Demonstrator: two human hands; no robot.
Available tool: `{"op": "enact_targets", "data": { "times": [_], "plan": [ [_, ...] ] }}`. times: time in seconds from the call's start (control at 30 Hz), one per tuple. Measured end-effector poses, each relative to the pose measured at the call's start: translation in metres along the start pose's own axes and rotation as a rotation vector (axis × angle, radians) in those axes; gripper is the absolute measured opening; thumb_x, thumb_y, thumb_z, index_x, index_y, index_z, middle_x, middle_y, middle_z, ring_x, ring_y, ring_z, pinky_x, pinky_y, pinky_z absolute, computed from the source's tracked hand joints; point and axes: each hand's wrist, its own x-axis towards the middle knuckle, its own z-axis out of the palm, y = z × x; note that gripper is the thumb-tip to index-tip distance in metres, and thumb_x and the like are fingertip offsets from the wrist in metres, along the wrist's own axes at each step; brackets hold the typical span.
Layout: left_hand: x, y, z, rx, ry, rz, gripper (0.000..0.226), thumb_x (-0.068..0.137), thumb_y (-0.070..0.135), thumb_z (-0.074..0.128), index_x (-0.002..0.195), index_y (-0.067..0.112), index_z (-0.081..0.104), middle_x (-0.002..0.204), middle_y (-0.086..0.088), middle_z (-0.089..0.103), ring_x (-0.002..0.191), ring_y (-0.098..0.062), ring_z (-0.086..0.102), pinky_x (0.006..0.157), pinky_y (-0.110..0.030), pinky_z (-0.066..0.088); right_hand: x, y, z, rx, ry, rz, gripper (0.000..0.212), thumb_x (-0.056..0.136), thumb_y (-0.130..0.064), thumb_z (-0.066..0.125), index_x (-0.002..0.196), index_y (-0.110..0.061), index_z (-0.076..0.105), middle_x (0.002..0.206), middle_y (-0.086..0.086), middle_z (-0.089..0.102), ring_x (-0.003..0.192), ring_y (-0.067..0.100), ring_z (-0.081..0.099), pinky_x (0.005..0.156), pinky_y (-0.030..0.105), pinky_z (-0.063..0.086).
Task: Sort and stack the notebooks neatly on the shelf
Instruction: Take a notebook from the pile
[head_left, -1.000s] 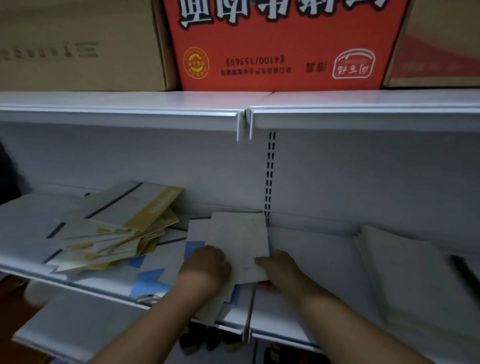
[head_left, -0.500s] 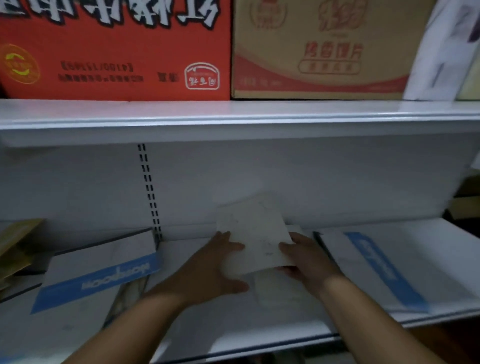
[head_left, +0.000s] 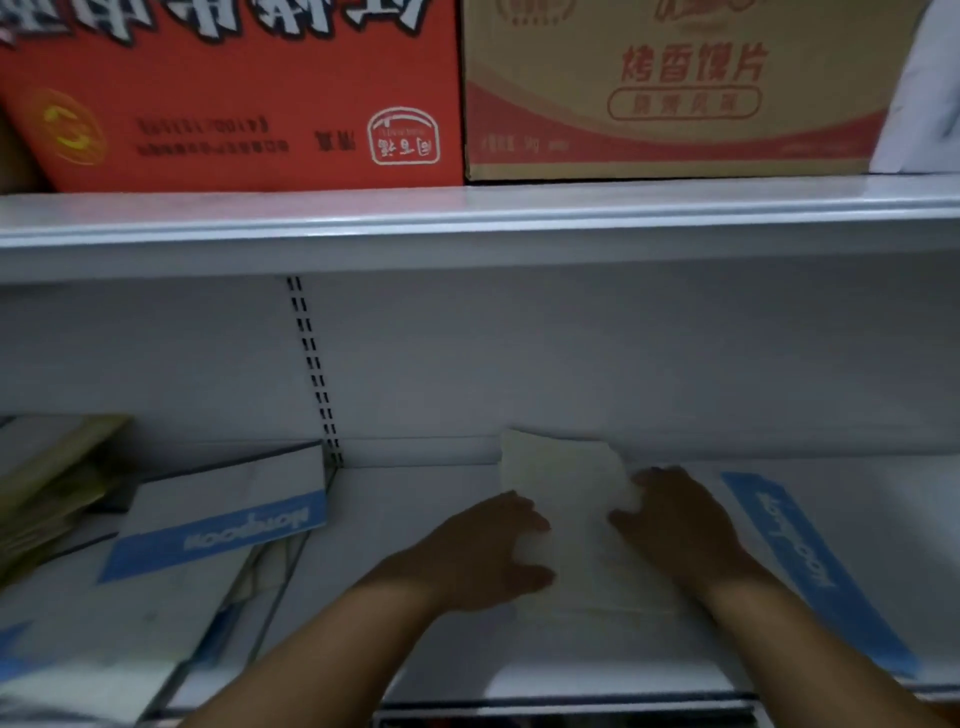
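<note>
Now, pale notebook (head_left: 566, 483) gripped on both sides

Left hand (head_left: 483, 551) curls round the notebook's left edge; right hand (head_left: 675, 525) grips its right edge; it lies towards the back of the white shelf (head_left: 415, 519), between one blue-banded notebook (head_left: 223, 514) and another (head_left: 789, 545); a red box (head_left: 234, 104) stands above.

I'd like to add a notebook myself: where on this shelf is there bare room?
Bare shelf lies between the left blue-band notebook and the left hand. A heap crowds the far left; the right hand and another blue-band notebook fill the right.
</note>
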Motion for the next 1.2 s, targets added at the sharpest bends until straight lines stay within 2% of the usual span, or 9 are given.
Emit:
{"op": "enact_targets", "data": {
  "times": [0.1,0.23,0.4,0.5,0.57,0.67,0.83,0.97,1.2],
  "plan": [
    [-0.019,-0.022,-0.012,-0.169,0.068,-0.095,0.053,0.087,0.050,0.054,0.136,0.036,0.039,0.153,0.014,0.024,0.141,-0.001,0.014,0.112,-0.017,0.008,-0.008,-0.057,0.002,0.403,0.032,-0.150,0.028,0.085,-0.034,0.061,0.110,-0.021,0.062,0.106,0.001,0.063,0.091,0.012,0.060,0.082,0.024,0.046],
    [-0.064,-0.084,-0.045,-0.180,0.141,-0.279,0.045,0.088,0.047,0.053,0.131,0.036,0.045,0.141,0.021,0.035,0.131,-0.002,0.035,0.109,-0.020,0.028,-0.037,-0.147,0.036,0.803,-0.396,-0.207,0.013,0.087,-0.020,0.059,0.080,-0.012,0.066,0.068,0.005,0.066,0.043,0.010,0.053,0.039,0.016,0.037],
    [-0.122,-0.162,-0.071,-0.144,0.335,-0.515,0.034,0.092,0.030,0.053,0.124,0.022,0.051,0.121,0.013,0.045,0.113,-0.005,0.046,0.079,-0.009,0.028,-0.052,-0.221,0.103,1.103,-0.775,0.083,0.014,0.088,-0.011,0.058,0.078,-0.002,0.060,0.064,0.015,0.065,0.051,0.022,0.062,0.050,0.024,0.051],
    [-0.141,-0.191,-0.068,-0.055,0.377,-0.650,0.034,0.093,0.022,0.048,0.126,0.017,0.046,0.130,0.002,0.046,0.123,-0.016,0.046,0.095,-0.018,0.035,-0.057,-0.252,0.129,1.275,-0.856,0.216,0.014,0.090,-0.011,0.056,0.082,0.001,0.059,0.062,0.017,0.064,0.062,0.027,0.063,0.057,0.031,0.058],
    [-0.143,-0.195,-0.065,0.026,0.349,-0.689,0.035,0.094,0.029,0.044,0.128,0.021,0.046,0.135,-0.001,0.047,0.126,-0.017,0.045,0.102,-0.026,0.035,-0.054,-0.265,0.139,1.282,-0.839,0.237,0.015,0.090,-0.018,0.057,0.087,-0.003,0.059,0.071,0.017,0.063,0.066,0.026,0.062,0.066,0.036,0.058],
    [-0.141,-0.179,-0.068,0.200,0.331,-0.613,0.025,0.096,0.037,0.034,0.102,0.027,0.056,0.113,0.001,0.065,0.105,-0.019,0.059,0.084,-0.030,0.042,-0.045,-0.271,0.149,1.258,-0.732,0.230,0.023,0.090,-0.025,0.059,0.098,-0.004,0.061,0.086,0.017,0.066,0.073,0.026,0.065,0.061,0.032,0.058],
    [-0.133,-0.161,-0.070,0.041,0.413,-0.507,0.033,0.093,0.038,0.040,0.106,0.019,0.063,0.115,0.000,0.064,0.104,-0.017,0.059,0.080,-0.023,0.041,-0.037,-0.261,0.134,1.222,-0.454,0.064,0.023,0.089,-0.003,0.048,0.108,-0.004,0.061,0.104,0.020,0.066,0.090,0.032,0.066,0.065,0.033,0.057],
    [-0.113,-0.119,-0.071,-0.051,0.404,-0.319,0.118,0.036,0.096,0.036,0.128,0.025,0.053,0.132,0.014,0.044,0.126,-0.010,0.042,0.099,-0.014,0.027,-0.026,-0.217,0.080,1.228,-0.282,-0.023,0.022,0.091,-0.004,0.048,0.083,-0.019,0.061,0.092,0.013,0.066,0.077,0.023,0.064,0.060,0.028,0.055],
    [-0.039,0.011,-0.035,0.064,0.250,0.010,0.082,0.063,0.059,0.070,0.135,0.044,0.033,0.150,0.023,0.017,0.139,0.000,0.014,0.106,-0.008,0.005,-0.007,-0.048,-0.018,1.188,-0.070,-0.070,0.024,0.096,-0.009,0.044,0.099,-0.020,0.065,0.087,-0.002,0.067,0.076,0.016,0.064,0.068,0.030,0.056]
  ]
}}
